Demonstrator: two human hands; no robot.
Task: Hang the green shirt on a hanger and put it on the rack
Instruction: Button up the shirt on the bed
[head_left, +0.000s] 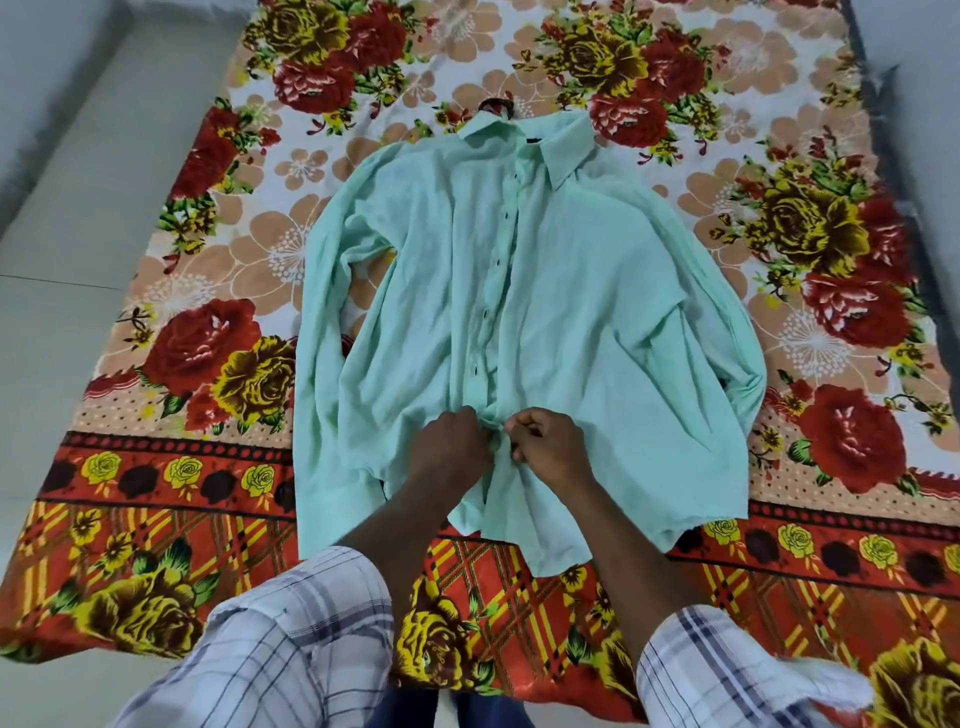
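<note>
The pale green shirt (561, 280) lies face up on a flowered bedspread (208, 343), collar at the far end, sleeves spread to both sides. A dark hanger hook (496, 106) pokes out above the collar; the rest of the hanger is hidden inside the shirt. Both hands meet on the button placket near the hem. My left hand (451, 448) pinches the left edge of the placket. My right hand (548, 446) pinches the right edge, fingers curled on the cloth. The buttons further up the placket look closed.
The bedspread covers a low mattress edged by pale floor (67, 249) on the left. A grey surface (919, 62) runs along the right side. My checked sleeves fill the bottom of the view. No rack is in view.
</note>
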